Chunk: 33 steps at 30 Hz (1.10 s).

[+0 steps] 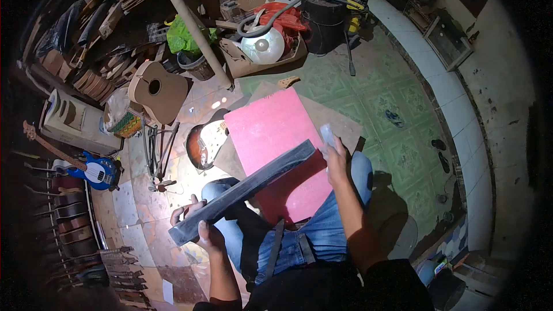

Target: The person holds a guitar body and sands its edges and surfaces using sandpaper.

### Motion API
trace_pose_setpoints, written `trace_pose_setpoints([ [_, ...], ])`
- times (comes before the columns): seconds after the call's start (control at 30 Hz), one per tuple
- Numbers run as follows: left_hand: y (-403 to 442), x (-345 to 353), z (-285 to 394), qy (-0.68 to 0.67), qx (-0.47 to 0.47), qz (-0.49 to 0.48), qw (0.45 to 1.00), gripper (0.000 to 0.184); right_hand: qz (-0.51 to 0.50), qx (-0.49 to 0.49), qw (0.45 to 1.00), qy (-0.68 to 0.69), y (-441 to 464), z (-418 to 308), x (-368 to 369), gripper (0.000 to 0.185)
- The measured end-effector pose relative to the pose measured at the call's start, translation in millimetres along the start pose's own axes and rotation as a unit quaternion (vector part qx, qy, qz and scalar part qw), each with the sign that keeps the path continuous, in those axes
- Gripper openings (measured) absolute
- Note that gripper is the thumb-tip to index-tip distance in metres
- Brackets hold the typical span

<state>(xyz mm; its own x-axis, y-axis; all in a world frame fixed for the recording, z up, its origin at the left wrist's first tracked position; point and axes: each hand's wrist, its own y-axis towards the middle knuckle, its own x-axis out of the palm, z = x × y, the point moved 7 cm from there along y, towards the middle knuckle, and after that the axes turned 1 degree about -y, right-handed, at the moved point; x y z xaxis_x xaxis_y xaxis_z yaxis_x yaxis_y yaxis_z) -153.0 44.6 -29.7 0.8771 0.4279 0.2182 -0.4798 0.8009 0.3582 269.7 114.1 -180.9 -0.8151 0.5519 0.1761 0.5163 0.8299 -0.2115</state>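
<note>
My left hand [210, 233] grips the lower left end of a long dark grey bar [245, 190], thumb on the near side and fingers on the far side. The bar is tilted, its other end rising to the upper right above a pink board [273, 129]. In my right hand [337, 164] is a small pale, whitish slab-like piece [328, 136], close to the bar's far end; its kind is not clear. Under the pink board lies a larger brownish sheet [340, 118]. A sunburst electric guitar body [201, 145] sits partly under the board's left side.
An acoustic guitar body [158, 92] and a blue bass guitar [101, 170] stand at the left. A cardboard box [265, 69] holds a pale round object and red plastic. Beside it is a black bucket [325, 23]. Sandals [394, 118] lie on the green tiles.
</note>
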Motion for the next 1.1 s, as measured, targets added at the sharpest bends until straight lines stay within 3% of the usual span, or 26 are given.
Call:
trace_pose_setpoints([
  [0.07,2,-6,-4,-0.007,0.005,-0.012,1.0,0.069,0.01,0.004,1.0,0.021,5,-1,18,0.054],
  [0.17,6,-10,-8,-0.035,0.006,-0.02,0.999,0.07,-0.027,0.112,0.965,0.235,24,46,46,0.043],
  [0.27,11,-12,-7,-0.06,-0.015,0.01,0.998,0.068,-0.053,0.168,0.927,0.33,27,82,70,0.035],
  [0.33,16,-14,-8,-0.096,-0.022,0.025,0.995,0.064,-0.185,0.185,0.872,0.413,20,84,86,0.033],
  [0.37,19,-12,-9,-0.093,-0.022,0.026,0.995,0.064,-0.185,0.189,0.871,0.414,16,76,91,0.033],
  [0.4,22,-9,-9,-0.107,-0.025,0.022,0.994,0.063,-0.073,0.172,0.913,0.363,17,64,84,0.032],
  [0.5,28,-3,-11,-0.137,-0.035,0.025,0.99,0.06,-0.053,0.135,0.907,0.394,28,41,71,0.035],
  [0.53,28,-1,-18,-0.176,-0.051,0.02,0.983,0.058,0.026,0.143,0.932,0.332,25,17,55,0.036],
  [0.57,25,1,-26,-0.216,-0.07,0.017,0.974,0.057,0.002,0.128,0.925,0.358,51,26,38,0.038],
  [0.6,25,8,-32,-0.237,-0.084,0.023,0.968,0.061,0.138,0.131,0.947,0.257,41,-19,21,0.04],
  [0.63,17,23,-32,-0.269,-0.162,0.059,0.948,0.057,0.063,0.059,0.96,0.266,76,-16,-3,0.04],
  [0.7,9,39,-58,-0.328,-0.23,0.09,0.912,0.057,0.039,-0.048,0.968,0.242,93,-68,-30,0.039],
  [0.73,3,49,-72,-0.342,-0.276,0.09,0.894,0.058,0.065,-0.057,0.964,0.252,58,-128,-16,0.037],
  [0.83,-29,76,-129,-0.415,-0.394,0.107,0.813,0.056,0.001,-0.27,0.957,0.105,28,-228,-11,0.028],
  [1.0,-99,122,-182,-0.403,-0.564,0.022,0.721,0.053,-0.036,-0.388,0.917,-0.086,-3,-279,13,0.028],
  [1.07,-128,122,-213,-0.379,-0.605,-0.028,0.7,0.062,-0.039,-0.432,0.882,-0.185,-14,-281,29,0.029],
  [1.1,-140,120,-222,-0.358,-0.628,-0.041,0.69,0.066,-0.058,-0.405,0.901,-0.146,-13,-270,33,0.03],
])
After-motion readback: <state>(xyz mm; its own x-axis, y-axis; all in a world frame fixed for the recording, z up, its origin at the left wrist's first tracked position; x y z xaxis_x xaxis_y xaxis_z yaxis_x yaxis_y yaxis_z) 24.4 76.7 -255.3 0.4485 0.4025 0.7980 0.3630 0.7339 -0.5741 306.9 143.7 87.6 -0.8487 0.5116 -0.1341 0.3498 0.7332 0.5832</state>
